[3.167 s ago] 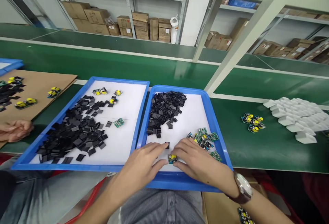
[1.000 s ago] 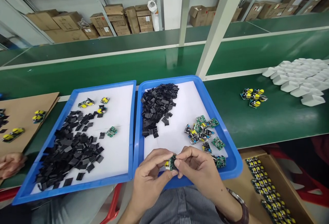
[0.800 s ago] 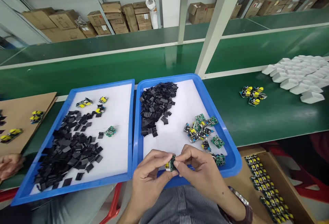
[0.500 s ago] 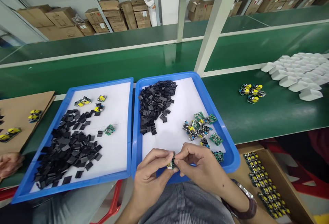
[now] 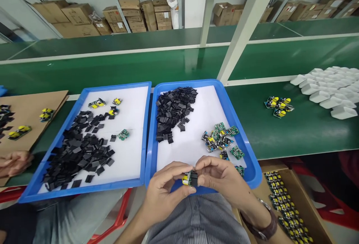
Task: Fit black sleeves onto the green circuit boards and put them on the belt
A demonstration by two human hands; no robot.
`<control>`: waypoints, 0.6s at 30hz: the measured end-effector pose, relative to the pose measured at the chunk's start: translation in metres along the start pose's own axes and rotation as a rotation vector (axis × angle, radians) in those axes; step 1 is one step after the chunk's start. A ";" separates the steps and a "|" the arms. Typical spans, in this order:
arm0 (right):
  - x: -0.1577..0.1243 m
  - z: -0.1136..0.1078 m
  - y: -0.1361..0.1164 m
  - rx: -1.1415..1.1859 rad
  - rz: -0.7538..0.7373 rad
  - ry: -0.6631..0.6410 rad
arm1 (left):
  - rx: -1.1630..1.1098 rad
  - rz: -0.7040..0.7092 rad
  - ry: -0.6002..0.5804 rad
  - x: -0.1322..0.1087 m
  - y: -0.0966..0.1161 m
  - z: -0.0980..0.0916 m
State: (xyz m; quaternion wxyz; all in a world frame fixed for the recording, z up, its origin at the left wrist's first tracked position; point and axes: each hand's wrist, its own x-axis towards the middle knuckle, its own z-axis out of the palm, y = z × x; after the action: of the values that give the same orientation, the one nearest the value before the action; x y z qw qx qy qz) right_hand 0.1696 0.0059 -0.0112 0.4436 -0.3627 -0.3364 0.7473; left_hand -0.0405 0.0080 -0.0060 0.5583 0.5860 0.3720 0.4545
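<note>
A small circuit board (image 5: 190, 178) with a yellow part and a black piece on it is pinched between my left hand (image 5: 164, 190) and my right hand (image 5: 220, 180), just over the near rim of the right blue tray (image 5: 252, 167). That tray holds a heap of black pads (image 5: 174, 107) at its far left. A cluster of green circuit boards (image 5: 221, 141) lies at its near right, just beyond my right hand. Both hands are closed on the board, and a watch sits on my right wrist.
A second blue tray (image 5: 84, 190) on the left holds several black pads (image 5: 81, 150) and a few boards. Another person's hand (image 5: 14, 161) rests by a cardboard sheet (image 5: 30, 105). White housings (image 5: 328, 90) and loose boards (image 5: 277, 105) lie on the green bench. A box of boards (image 5: 288, 210) sits low right.
Earlier my hands worked low on the tray floor; they have since lifted the board over the near rim. In the last second they only turned it slightly between the fingers.
</note>
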 end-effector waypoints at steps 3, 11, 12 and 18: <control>0.000 0.002 0.003 0.078 0.098 0.007 | -0.016 0.052 -0.030 0.001 -0.002 0.000; 0.007 0.004 -0.002 0.030 0.157 -0.016 | -0.008 0.123 -0.057 0.002 -0.005 -0.003; 0.007 0.003 -0.002 0.034 0.164 -0.024 | -0.016 0.117 -0.060 0.002 -0.004 -0.003; 0.005 0.001 0.001 0.080 0.177 -0.061 | -0.034 0.106 -0.086 0.003 -0.002 -0.004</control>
State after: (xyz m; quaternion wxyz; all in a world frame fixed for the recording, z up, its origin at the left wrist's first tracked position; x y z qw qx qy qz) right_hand 0.1667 0.0104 -0.0131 0.3795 -0.3501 -0.2864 0.8071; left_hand -0.0428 0.0120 -0.0074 0.5589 0.6143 0.3084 0.4638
